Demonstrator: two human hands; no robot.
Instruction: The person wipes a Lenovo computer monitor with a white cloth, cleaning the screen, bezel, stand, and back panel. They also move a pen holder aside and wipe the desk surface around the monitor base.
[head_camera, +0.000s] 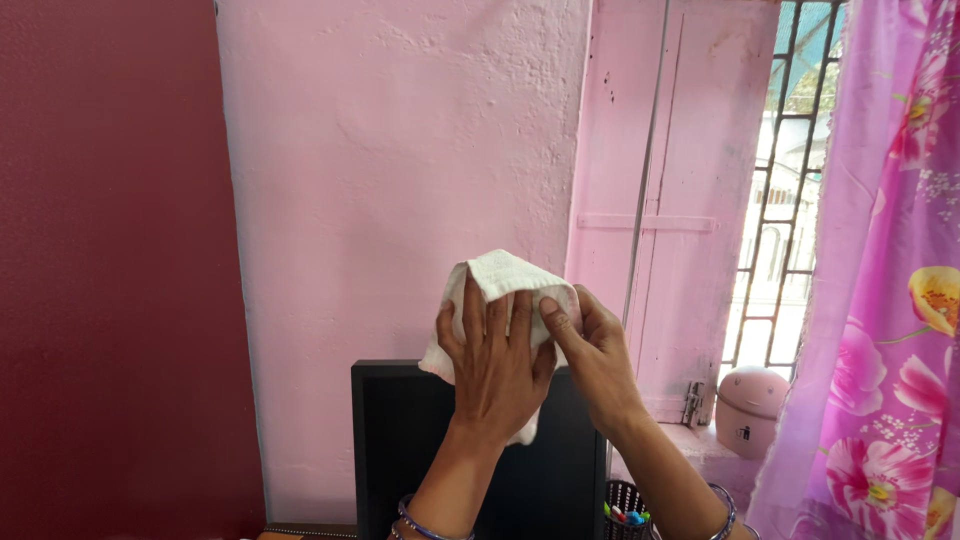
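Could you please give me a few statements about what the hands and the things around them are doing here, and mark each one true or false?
1. Both hands hold a white cloth. True.
2. The left hand lies flat with its fingers spread over the cloth. True.
3. The cloth is held in front of a green wall. False: the wall behind it is pink.
4. A black monitor stands below the hands. True.
5. The right hand rests on the curtain. False: it pinches the cloth's edge; the flowered curtain hangs apart at the right.

black rectangular screen (400, 450), below hands
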